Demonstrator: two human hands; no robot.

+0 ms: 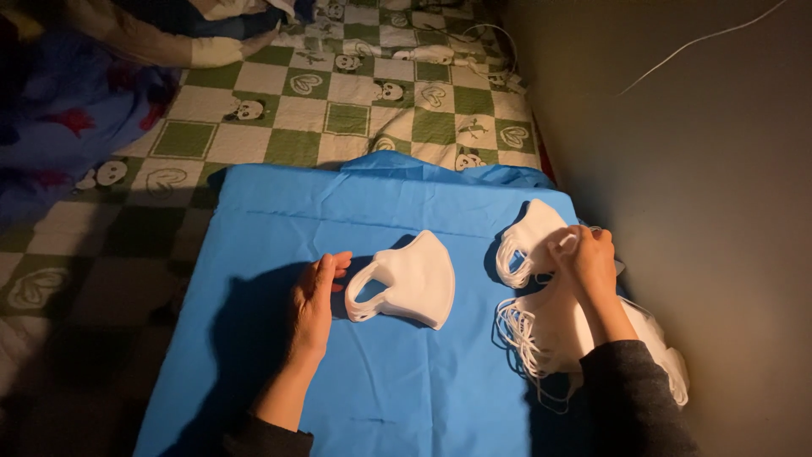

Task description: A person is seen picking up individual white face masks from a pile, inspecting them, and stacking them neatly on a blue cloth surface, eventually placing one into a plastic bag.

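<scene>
The left hand (pixel 315 303) lies loosely spread on the blue cloth sheet (pixel 279 220), fingertips beside a small stack of folded white fabric face masks (pixel 414 279). The right hand (pixel 586 261) pinches one mask on the loose heap of white masks (pixel 550 326) at the sheet's right edge. This looks like the picking step of stacking; the move ahead calls for lifting that one mask free of the tangled ear loops.

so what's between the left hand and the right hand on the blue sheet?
In the head view, a neat stack of white masks lies between the left hand and right hand, on the blue sheet; otherwise bare sheet.
</scene>
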